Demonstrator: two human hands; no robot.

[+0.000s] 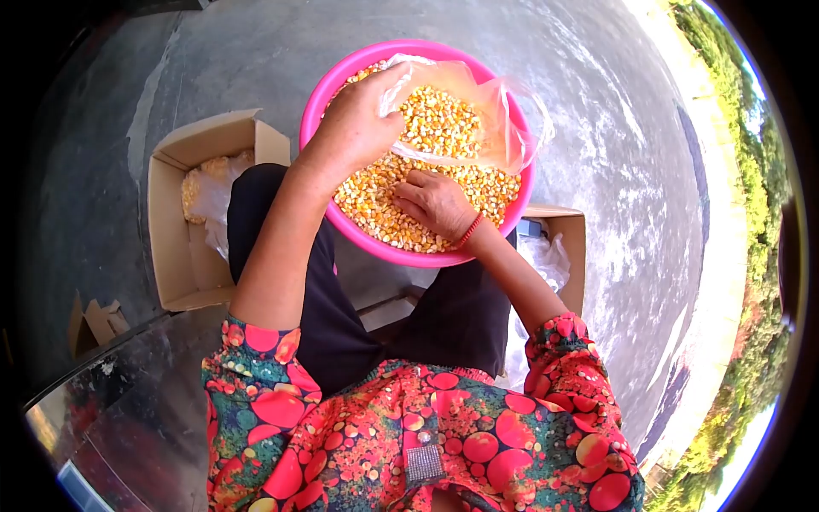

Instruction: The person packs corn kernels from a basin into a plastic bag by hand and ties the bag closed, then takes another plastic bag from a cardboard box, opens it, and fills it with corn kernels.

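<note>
A pink basin (pixel 527 183) full of yellow and white corn kernels (pixel 371 209) rests at my knees. My left hand (pixel 360 119) is closed on the left edge of a clear plastic bag (pixel 503 128), which lies open over the kernels with corn inside or beneath it. Below the bag's near edge, my right hand (pixel 435 205) touches the kernels with its fingers curled down. Whatever the right fingers hold is hidden. A red bead bracelet is on the right wrist.
At the left stands an open cardboard box (pixel 162 230) with bagged corn in it. Another cardboard box (pixel 573 256) with clear plastic bags is by my right knee. Cardboard pieces (pixel 98 324) lie at lower left. Greenery shows at the far right.
</note>
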